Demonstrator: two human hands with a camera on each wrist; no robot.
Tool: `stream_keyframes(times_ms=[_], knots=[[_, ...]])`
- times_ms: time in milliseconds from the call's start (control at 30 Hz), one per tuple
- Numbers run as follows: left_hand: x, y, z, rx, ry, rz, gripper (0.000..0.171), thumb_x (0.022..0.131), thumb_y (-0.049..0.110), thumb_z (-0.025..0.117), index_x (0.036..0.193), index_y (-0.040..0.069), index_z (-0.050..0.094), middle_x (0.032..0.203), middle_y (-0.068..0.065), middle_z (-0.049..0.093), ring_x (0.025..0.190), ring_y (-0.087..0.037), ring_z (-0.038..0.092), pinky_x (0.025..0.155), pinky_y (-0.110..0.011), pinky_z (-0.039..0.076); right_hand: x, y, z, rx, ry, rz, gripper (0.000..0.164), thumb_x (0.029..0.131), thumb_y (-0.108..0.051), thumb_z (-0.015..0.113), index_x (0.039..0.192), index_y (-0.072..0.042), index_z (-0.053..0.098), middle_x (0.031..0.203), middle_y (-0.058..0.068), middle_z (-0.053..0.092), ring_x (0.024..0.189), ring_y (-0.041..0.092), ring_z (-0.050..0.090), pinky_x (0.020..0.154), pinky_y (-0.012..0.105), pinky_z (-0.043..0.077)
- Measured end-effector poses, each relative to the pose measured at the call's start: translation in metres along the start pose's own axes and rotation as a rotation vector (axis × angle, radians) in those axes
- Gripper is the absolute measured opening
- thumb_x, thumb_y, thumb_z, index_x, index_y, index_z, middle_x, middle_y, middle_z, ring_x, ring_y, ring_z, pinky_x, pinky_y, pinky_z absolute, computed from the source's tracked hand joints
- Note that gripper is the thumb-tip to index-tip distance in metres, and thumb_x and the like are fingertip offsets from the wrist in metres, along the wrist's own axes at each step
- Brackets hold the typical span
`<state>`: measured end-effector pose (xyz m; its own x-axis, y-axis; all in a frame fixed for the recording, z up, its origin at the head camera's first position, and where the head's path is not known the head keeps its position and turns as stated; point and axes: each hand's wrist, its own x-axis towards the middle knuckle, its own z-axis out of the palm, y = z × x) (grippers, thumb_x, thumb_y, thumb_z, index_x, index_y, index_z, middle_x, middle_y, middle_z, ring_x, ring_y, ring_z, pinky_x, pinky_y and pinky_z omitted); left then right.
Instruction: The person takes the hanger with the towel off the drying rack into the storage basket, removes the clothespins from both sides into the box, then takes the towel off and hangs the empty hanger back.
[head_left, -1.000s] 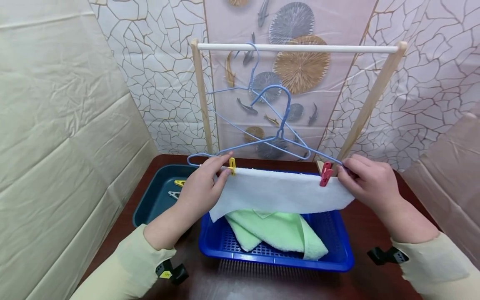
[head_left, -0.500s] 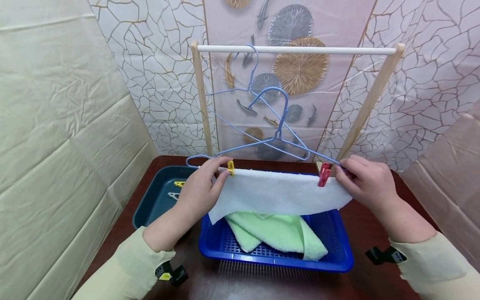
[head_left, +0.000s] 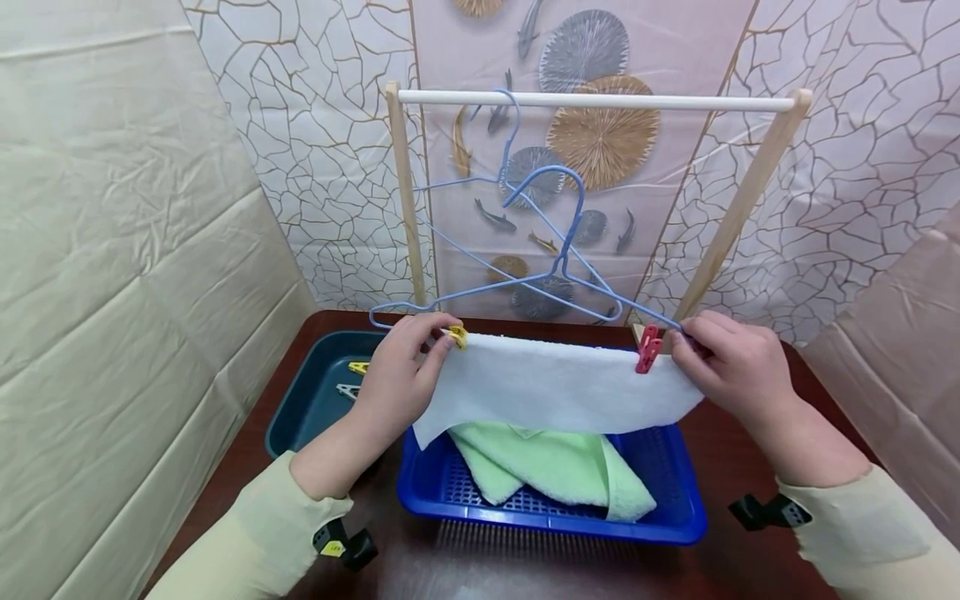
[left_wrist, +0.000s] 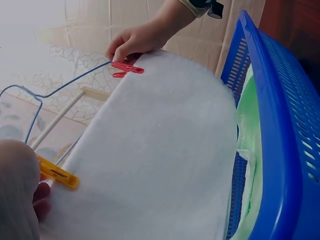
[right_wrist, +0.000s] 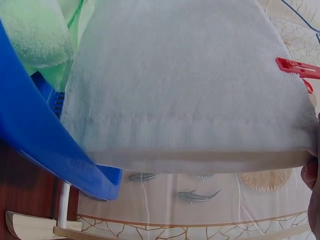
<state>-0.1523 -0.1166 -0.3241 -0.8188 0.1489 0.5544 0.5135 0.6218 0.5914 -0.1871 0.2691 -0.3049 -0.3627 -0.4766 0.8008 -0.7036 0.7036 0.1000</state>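
A white towel (head_left: 562, 383) hangs folded over the lower bar of a blue clothes hanger (head_left: 577, 212), held up above the blue basket. My left hand (head_left: 397, 358) pinches a yellow clothespin (left_wrist: 60, 173) at the towel's left top edge. Toward the other end, a red clothespin (head_left: 648, 350) grips the towel's top edge. My right hand (head_left: 738, 362) holds the hanger's right corner between thumb and fingers, right beside the towel. The hanger's hook points up, free of the rack.
Under the white towel, a blue basket (head_left: 547, 527) holds a green towel (head_left: 555, 471). A dark teal tray (head_left: 288, 417) at left holds yellow and white clothespins (head_left: 348, 390). Behind stands a wooden rack with a white rod (head_left: 637, 102), from which another blue hanger (head_left: 516, 125) hangs.
The yellow clothespin, upright before, now tilts over in my left fingers. The hanger and towel shift only slightly; my right hand keeps its hold.
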Motion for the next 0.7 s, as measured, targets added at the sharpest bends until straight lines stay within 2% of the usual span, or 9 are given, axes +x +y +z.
stream_keyframes(times_ms=[267, 500, 700], knots=[[0.001, -0.005, -0.001, -0.074, 0.093, 0.049, 0.016, 0.100, 0.015, 0.060, 0.114, 0.013, 0.067, 0.109, 0.002, 0.067, 0.088, -0.011, 0.054, 0.073, -0.031, 0.051, 0.001, -0.002, 0.003, 0.014, 0.035, -0.005, 0.043, 0.099, -0.037, 0.043, 0.072, -0.008, 0.060, 0.061, 0.000, 0.050, 0.047, 0.008, 0.040, 0.042, 0.023, 0.041], [0.003, -0.009, 0.000, -0.137, 0.135, 0.005, 0.016, 0.101, 0.019, 0.058, 0.114, 0.014, 0.067, 0.111, 0.003, 0.068, 0.099, -0.011, 0.059, 0.080, -0.035, 0.051, 0.004, -0.005, 0.005, 0.011, 0.053, -0.014, 0.040, 0.098, -0.034, 0.045, 0.070, -0.008, 0.059, 0.060, -0.002, 0.046, 0.047, 0.007, 0.038, 0.041, 0.023, 0.039], [0.005, -0.011, -0.003, -0.241, 0.143, -0.028, 0.017, 0.101, 0.018, 0.058, 0.115, 0.012, 0.066, 0.111, 0.003, 0.067, 0.096, -0.013, 0.059, 0.081, -0.032, 0.052, 0.005, -0.005, 0.005, 0.013, 0.055, -0.008, 0.040, 0.098, -0.034, 0.045, 0.070, -0.009, 0.059, 0.060, -0.003, 0.045, 0.047, 0.007, 0.037, 0.041, 0.022, 0.038]])
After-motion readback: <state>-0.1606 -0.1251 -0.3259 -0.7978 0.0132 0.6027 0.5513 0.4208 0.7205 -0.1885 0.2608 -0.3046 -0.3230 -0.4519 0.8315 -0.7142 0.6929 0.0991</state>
